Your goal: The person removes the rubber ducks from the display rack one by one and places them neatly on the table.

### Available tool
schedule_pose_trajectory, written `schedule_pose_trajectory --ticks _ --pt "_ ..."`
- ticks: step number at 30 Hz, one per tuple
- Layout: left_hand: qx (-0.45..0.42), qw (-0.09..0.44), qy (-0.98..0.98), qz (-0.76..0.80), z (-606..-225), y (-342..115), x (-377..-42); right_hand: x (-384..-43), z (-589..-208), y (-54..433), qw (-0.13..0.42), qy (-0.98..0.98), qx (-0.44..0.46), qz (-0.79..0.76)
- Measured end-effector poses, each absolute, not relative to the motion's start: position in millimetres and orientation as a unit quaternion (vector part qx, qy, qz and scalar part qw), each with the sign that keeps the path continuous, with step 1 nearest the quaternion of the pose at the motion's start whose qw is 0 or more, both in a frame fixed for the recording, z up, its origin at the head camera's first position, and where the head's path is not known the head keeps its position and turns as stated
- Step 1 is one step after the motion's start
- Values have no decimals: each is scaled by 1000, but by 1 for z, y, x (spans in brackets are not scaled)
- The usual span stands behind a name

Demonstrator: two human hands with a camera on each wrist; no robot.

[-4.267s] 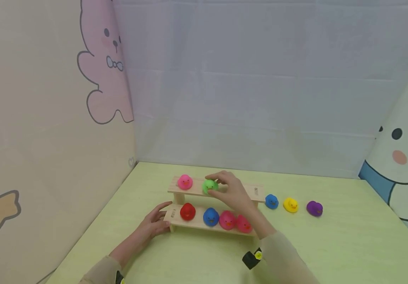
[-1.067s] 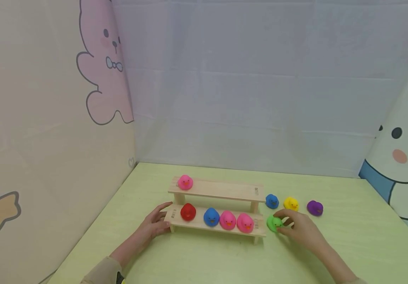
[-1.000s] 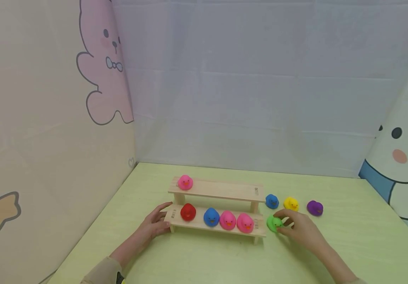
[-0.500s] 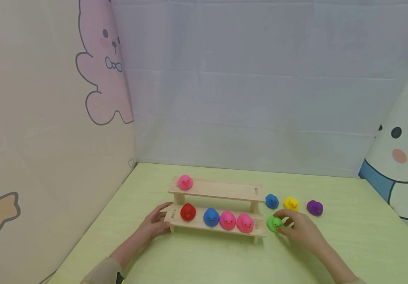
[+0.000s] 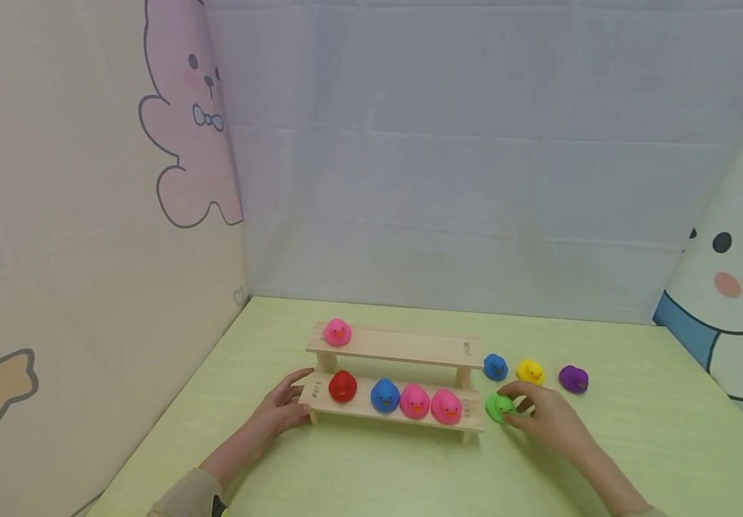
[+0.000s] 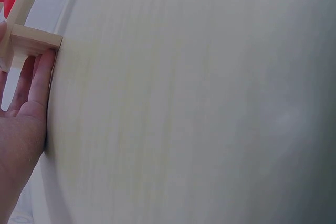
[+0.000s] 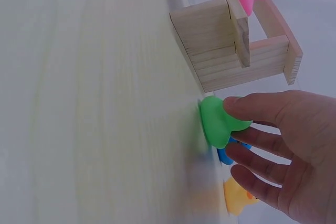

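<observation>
In the head view my right hand pinches a green rubber duck down at the table, just off the right end of a two-tier wooden rack. The right wrist view has the thumb and fingers on either side of the green duck. My left hand holds the rack's left end at the lower tier, thumb toward the front and fingers farther back against the leg. A pink duck sits on the upper tier. Along the lower one stand red, blue and two pink ducks.
Behind my right hand, blue, yellow and purple ducks lie in a row on the pale table. Cloth walls rise behind the table and at its left.
Compared with 4.3 s ago, my right hand has brought the green duck from the upper tier down to the table at the right. Over the last second both hands stay put.
</observation>
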State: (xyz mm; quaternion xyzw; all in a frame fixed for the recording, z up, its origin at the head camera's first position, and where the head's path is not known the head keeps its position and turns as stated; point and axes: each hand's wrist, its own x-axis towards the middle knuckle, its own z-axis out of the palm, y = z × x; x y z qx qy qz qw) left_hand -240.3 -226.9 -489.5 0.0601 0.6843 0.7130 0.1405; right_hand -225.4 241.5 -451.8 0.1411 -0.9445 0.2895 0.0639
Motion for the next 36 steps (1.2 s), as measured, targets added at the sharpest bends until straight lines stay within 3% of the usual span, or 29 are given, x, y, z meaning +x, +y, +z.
schedule_pose_trajectory --ticks 36 --pt "63 133 689 710 -488 -227 -240 -235 -450 248 89 -923 192 321"
